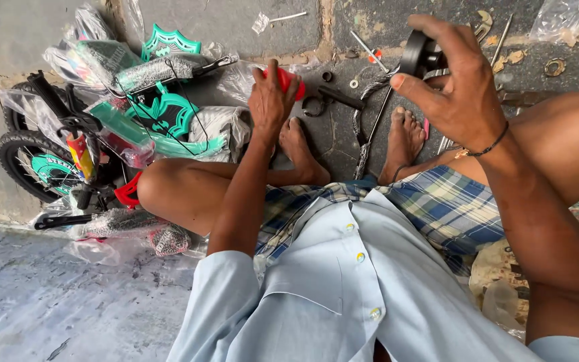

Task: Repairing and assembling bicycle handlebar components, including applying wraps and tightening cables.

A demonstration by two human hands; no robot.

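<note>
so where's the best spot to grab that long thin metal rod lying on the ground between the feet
Take the metal rod near its upper end, coming from above with a fingertip pinch. That stretch lies bare on the stone floor, while the lower end runs close beside the foot. It is thin and flat to the ground, so a pinch across its width probably suits it best.

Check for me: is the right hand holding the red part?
No, the right hand grips a black round part, while the left hand holds the red part.
</note>
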